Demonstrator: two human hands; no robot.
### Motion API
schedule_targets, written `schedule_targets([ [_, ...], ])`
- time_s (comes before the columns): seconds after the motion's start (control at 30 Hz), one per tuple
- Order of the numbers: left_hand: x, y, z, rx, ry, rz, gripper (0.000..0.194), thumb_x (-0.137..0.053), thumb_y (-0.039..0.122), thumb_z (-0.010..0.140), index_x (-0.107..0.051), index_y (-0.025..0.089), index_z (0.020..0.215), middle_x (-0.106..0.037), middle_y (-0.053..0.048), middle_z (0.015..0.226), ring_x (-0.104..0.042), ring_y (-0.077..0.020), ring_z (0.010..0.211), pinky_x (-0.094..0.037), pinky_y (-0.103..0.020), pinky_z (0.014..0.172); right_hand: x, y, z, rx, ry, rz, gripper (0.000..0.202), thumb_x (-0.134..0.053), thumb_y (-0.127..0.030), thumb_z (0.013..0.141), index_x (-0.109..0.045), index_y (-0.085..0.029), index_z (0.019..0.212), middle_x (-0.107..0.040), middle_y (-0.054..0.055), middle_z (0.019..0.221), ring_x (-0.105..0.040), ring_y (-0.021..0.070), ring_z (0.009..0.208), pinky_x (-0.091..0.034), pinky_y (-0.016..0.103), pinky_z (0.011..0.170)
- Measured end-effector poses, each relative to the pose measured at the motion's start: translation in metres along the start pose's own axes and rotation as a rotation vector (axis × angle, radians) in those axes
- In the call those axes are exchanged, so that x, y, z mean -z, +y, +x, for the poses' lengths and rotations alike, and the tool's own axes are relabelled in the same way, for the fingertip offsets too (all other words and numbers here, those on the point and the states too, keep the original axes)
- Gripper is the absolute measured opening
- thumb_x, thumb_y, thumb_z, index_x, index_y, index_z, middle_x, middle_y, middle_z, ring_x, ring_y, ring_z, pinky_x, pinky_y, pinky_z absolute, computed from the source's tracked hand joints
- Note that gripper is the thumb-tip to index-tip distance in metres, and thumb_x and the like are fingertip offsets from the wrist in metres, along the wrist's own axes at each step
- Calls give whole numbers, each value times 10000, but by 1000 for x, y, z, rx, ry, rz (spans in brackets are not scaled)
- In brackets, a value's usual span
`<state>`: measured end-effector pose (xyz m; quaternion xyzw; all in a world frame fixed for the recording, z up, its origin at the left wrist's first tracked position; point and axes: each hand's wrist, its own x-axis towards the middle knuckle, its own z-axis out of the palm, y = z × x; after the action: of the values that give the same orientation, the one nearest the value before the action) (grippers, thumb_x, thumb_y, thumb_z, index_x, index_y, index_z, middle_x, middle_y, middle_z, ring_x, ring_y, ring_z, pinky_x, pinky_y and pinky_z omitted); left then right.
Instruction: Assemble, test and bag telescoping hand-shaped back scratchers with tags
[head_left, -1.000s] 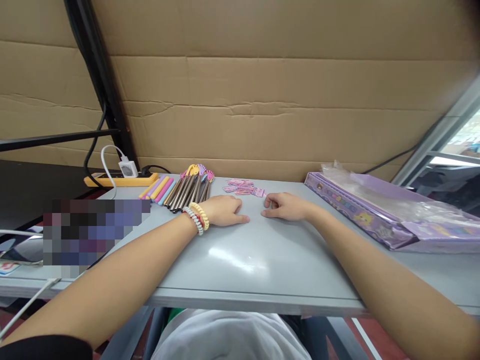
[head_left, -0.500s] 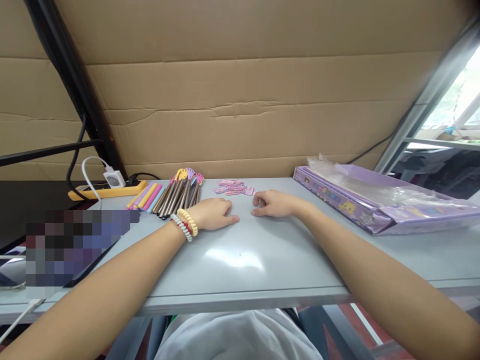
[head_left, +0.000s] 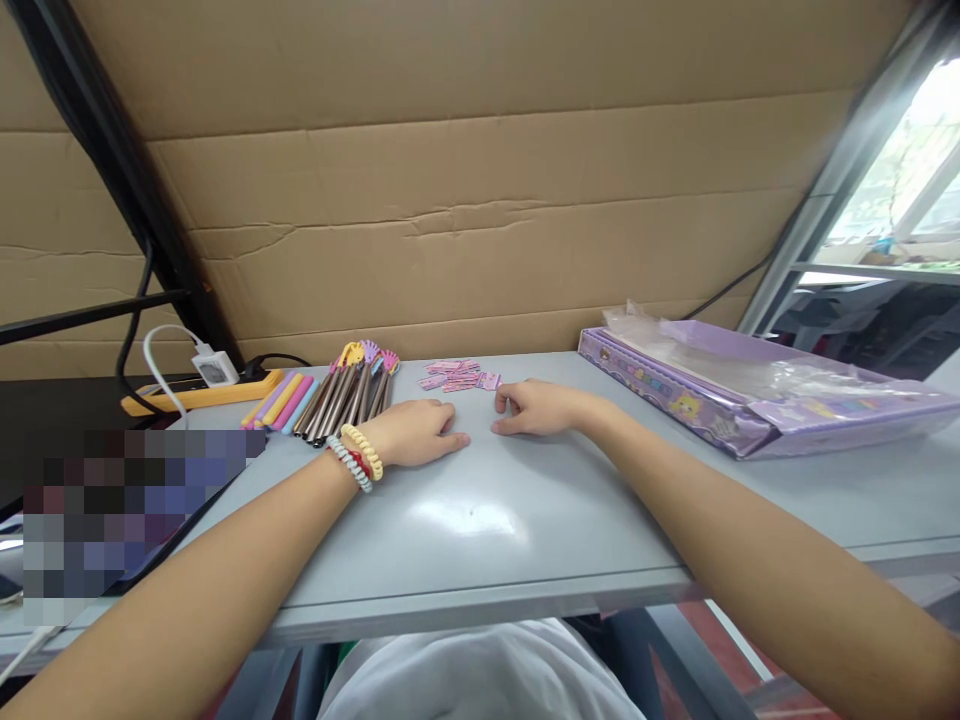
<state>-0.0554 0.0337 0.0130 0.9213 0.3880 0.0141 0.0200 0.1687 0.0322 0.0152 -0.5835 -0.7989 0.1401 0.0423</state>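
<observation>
My left hand [head_left: 416, 432] rests palm down on the grey table [head_left: 480, 570], thumb apart from the fingers and nothing held. Beads and coils circle its wrist. It is nearest to a bundle of brown sticks [head_left: 346, 395] with colourful hand-shaped tops. To its right, my right hand [head_left: 534, 408] lies on its side with curled fingers, a gap between index finger and thumb and nothing between them. Small pink printed pieces [head_left: 459, 376] lie in a loose pile just beyond both hands. Pink, purple, yellow and blue tubes [head_left: 283, 402] sit left of the sticks.
A purple printed box [head_left: 675, 395] with clear plastic on it stands at the right. At the left are a yellow power strip [head_left: 202, 392], a white charger [head_left: 216, 367] with its cable and a pixelated flat object [head_left: 150, 500]. Cardboard [head_left: 480, 260] forms the back.
The camera view has shifted and tilted slightly, so the scene sits a little further left. Both hands keep nearly the same pose and place on the table.
</observation>
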Motion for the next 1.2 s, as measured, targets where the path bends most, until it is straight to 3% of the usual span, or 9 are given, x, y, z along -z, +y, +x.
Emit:
schedule_targets([
  [1.0, 1, 2, 0, 31, -17, 2, 426, -372, 579, 820, -550, 193, 855, -628, -84, 920, -583, -235, 798, -397, -323, 624, -1, 0, -1, 5, -7, 0, 416, -574, -578, 695, -548, -227, 916, -621, 66, 904, -571, 203, 727, -384, 291, 574],
  [1.07, 4, 0, 0, 62, 38, 24, 391, -413, 547, 810, -561, 191, 876, -628, -84, 950, -587, -238, 839, -415, -325, 666, -1, 0, -1, 3, -8, 3, 411, -579, -574, 694, -550, -229, 916, -623, 65, 903, -575, 203, 729, -382, 288, 572],
  [1.2, 15, -13, -2, 270, 321, 125, 328, -412, 435, 826, -559, 179, 969, -614, -110, 1048, -575, -250, 951, -430, -333, 781, -1, 0, -1, 5, -10, 1, 394, -581, -553, 704, -545, -225, 919, -624, 72, 933, -574, 197, 725, -384, 284, 571],
])
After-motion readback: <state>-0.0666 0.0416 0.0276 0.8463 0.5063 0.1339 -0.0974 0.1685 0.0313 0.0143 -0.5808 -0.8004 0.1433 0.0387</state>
